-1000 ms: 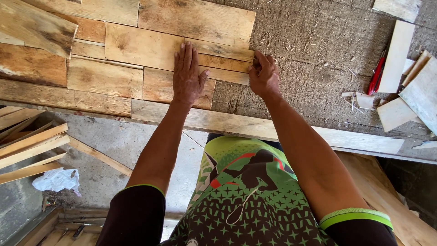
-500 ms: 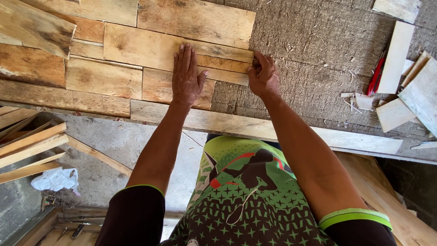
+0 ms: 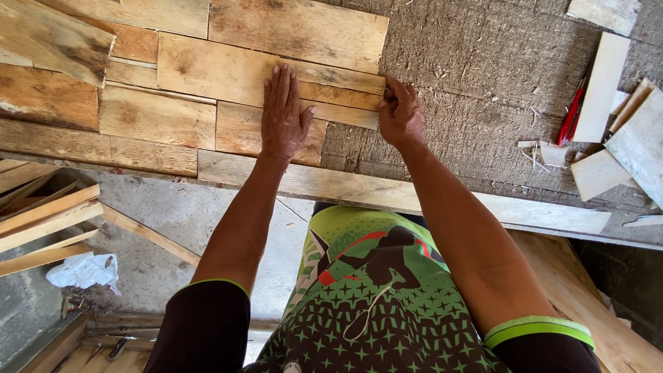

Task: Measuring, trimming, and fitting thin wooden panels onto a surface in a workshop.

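Pressing down with the left hand (image 3: 283,114), fingers flat and close together, pointing to 12 o'clock; curling the right hand (image 3: 400,114) against the plank's end at 3 o'clock, pinching or merely pushing, cannot tell. Just past the long edge board (image 3: 359,186) at 6 o'clock lies the plank (image 3: 207,69), set among the other laid boards (image 3: 152,117). Looks like seating and aligning one piece; calls for steady downward pressure and a sideways nudge toward 9 o'clock. Farther out at 2 o'clock, offcuts (image 3: 601,83) on the rough grey surface (image 3: 483,69). Hardly differs from half a second ago: same hands, same spots
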